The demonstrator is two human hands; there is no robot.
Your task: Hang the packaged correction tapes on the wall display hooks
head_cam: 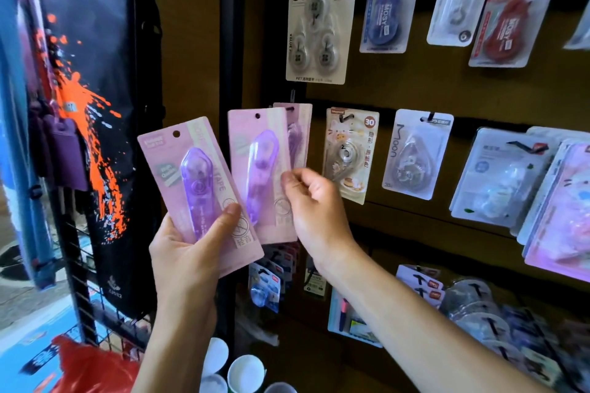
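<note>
My left hand (188,252) grips a pink card pack with a purple correction tape (198,182), held tilted left of the display. In my right hand (314,201) is a second identical pink pack (260,169), pinched at its right edge and held upright in front of the wall. Behind it a third pink pack (298,134) hangs on a black hook (290,108). The hole at the top of the right-hand pack sits left of that hook and slightly lower.
Other carded correction tapes hang on hooks across the brown wall: a three-pack (317,25), a blue pack (388,3), a cat-printed pack (349,153) and a white pack (415,153). A black bag with orange splashes (92,137) hangs at left. Paper cups (245,372) stand below.
</note>
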